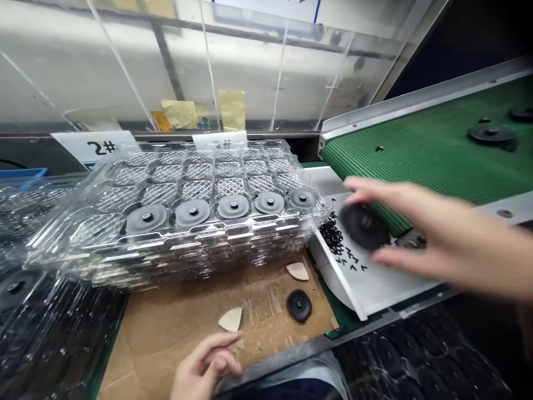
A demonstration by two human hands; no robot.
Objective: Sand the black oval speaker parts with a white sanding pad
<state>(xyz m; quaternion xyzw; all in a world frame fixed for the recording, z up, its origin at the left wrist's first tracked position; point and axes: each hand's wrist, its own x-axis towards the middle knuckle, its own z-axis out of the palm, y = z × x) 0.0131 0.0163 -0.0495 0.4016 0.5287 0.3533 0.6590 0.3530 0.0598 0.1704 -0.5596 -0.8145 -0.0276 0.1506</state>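
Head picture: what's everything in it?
Tray stack: one, clear, middle
Tray discs: five, grey, front row
Left trays: uncounted, clear, left
Board: one, brown, bottom
Board disc: one, black, on board
Wedges: two, cream, on board
White tray: one, white, right
Clips: many, black, inside it
Belt: one, green, right
Belt discs: two, black, on it
Corner discs: several, black, bottom right
Papers: several, white, yellow, back
Left grip: one, bare, bottom
Right grip: one, bare, right, holding black disc
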